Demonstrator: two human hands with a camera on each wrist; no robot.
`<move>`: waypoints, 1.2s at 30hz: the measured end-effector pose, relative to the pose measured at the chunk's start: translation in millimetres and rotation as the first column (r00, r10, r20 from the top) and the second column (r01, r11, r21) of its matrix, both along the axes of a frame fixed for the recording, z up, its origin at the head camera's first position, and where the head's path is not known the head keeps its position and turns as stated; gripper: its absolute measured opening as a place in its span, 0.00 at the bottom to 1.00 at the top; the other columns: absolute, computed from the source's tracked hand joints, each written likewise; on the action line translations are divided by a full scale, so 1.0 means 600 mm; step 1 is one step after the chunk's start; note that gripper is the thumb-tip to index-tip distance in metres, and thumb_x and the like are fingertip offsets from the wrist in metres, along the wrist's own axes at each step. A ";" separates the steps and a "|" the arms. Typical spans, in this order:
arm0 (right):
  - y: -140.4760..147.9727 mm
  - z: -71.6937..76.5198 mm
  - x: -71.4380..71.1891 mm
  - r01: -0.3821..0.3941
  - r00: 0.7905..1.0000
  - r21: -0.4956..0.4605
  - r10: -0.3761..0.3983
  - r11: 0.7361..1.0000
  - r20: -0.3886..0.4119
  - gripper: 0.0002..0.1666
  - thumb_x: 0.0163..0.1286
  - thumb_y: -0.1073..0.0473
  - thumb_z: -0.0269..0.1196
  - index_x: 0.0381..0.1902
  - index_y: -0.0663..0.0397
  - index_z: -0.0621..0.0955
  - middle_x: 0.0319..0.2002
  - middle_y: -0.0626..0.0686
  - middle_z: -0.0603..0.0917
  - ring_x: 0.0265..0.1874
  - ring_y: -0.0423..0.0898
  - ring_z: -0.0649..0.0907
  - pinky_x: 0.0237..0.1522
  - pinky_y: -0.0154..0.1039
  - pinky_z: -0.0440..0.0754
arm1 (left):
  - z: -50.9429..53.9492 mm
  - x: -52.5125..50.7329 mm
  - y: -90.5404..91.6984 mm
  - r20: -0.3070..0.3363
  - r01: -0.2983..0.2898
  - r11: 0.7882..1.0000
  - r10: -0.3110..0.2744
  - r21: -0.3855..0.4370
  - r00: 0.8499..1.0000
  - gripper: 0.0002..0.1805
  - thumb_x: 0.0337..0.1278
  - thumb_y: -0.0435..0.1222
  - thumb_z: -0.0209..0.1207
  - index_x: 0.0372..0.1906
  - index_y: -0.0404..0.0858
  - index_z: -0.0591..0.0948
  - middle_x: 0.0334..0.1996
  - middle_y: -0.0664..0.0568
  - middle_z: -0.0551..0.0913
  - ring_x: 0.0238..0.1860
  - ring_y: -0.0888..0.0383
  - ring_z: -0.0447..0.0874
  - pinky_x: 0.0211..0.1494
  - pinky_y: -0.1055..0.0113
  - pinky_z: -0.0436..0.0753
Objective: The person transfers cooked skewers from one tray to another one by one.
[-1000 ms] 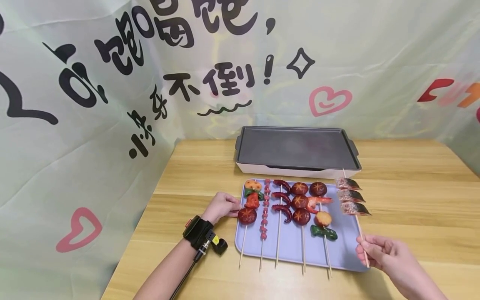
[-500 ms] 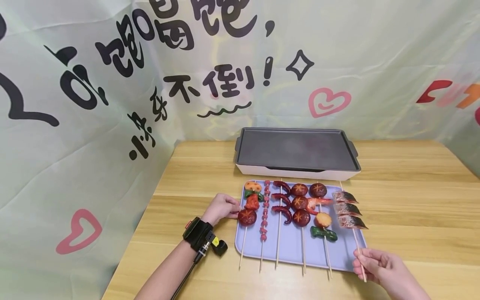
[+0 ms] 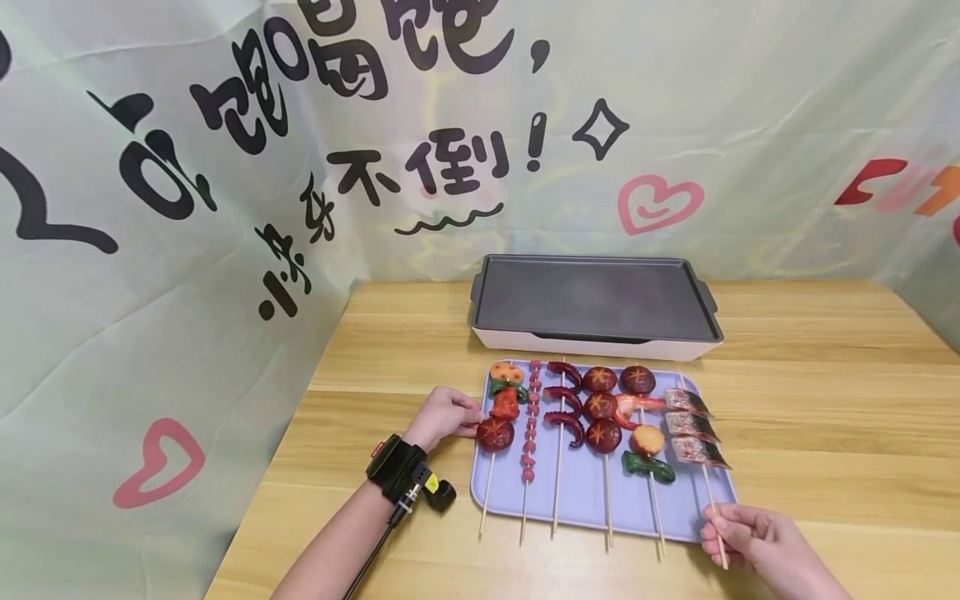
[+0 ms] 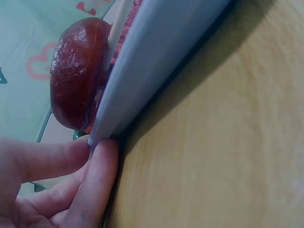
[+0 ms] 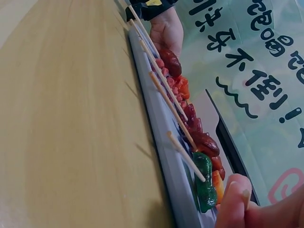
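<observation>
My right hand [image 3: 765, 537] pinches the lower stick of a skewer of fish pieces [image 3: 692, 425] at the right end of the light blue tray [image 3: 682, 508]. The fish lies over the tray; whether it rests there I cannot tell. At the tray's left edge my left hand [image 3: 444, 417] pinches the rim between thumb and finger, as the left wrist view shows close beside a mushroom cap [image 4: 78, 73]. In between lie a mixed skewer [image 3: 505, 404], a skewer of small red pieces [image 3: 531, 417], a tentacle skewer [image 3: 562, 404], a mushroom skewer [image 3: 602, 408] and a shrimp-and-pepper skewer [image 3: 645, 437].
Behind the tray stands a grill with a dark flat plate [image 3: 596, 296] and a white body. Several stick ends overhang the tray's front edge. A printed cloth backdrop [image 3: 675, 100] closes off the back and left of the wooden table [image 3: 825, 400].
My right hand has drawn the fish skewer toward me and slightly left, bringing the fish from the tray's right edge to over the tray. My left hand keeps its place on the rim.
</observation>
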State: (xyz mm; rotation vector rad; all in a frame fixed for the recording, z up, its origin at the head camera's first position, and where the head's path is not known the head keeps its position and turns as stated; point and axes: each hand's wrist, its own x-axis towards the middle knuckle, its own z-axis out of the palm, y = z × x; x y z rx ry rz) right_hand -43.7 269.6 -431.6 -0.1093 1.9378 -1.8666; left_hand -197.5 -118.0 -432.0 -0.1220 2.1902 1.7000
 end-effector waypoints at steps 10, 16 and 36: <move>-0.012 0.011 -0.005 0.015 0.994 0.146 -0.031 0.989 0.108 0.19 0.70 0.72 0.41 0.48 0.91 0.63 0.32 0.50 0.82 0.29 0.39 0.80 0.33 0.33 0.84 | 0.001 -0.001 0.001 -0.003 0.001 1.000 -0.001 0.004 1.000 0.09 0.49 0.21 0.58 0.38 0.22 0.79 0.36 0.38 0.80 0.24 0.58 0.82 0.33 0.68 0.87; -0.017 0.019 -0.007 0.021 0.993 0.226 -0.048 0.974 0.111 0.19 0.70 0.69 0.45 0.47 0.89 0.65 0.31 0.52 0.83 0.28 0.41 0.81 0.32 0.34 0.85 | 0.000 -0.002 0.001 0.002 0.000 1.000 0.000 0.010 1.000 0.10 0.49 0.22 0.59 0.39 0.23 0.78 0.34 0.39 0.80 0.24 0.58 0.82 0.33 0.68 0.87; -0.018 0.015 -0.009 0.064 0.993 0.552 0.004 0.831 -0.122 0.13 0.66 0.66 0.54 0.38 0.77 0.76 0.22 0.53 0.79 0.19 0.37 0.77 0.21 0.33 0.83 | -0.002 0.001 0.000 0.002 0.001 1.000 -0.001 0.015 1.000 0.10 0.49 0.22 0.59 0.38 0.22 0.78 0.34 0.39 0.80 0.24 0.58 0.82 0.32 0.68 0.87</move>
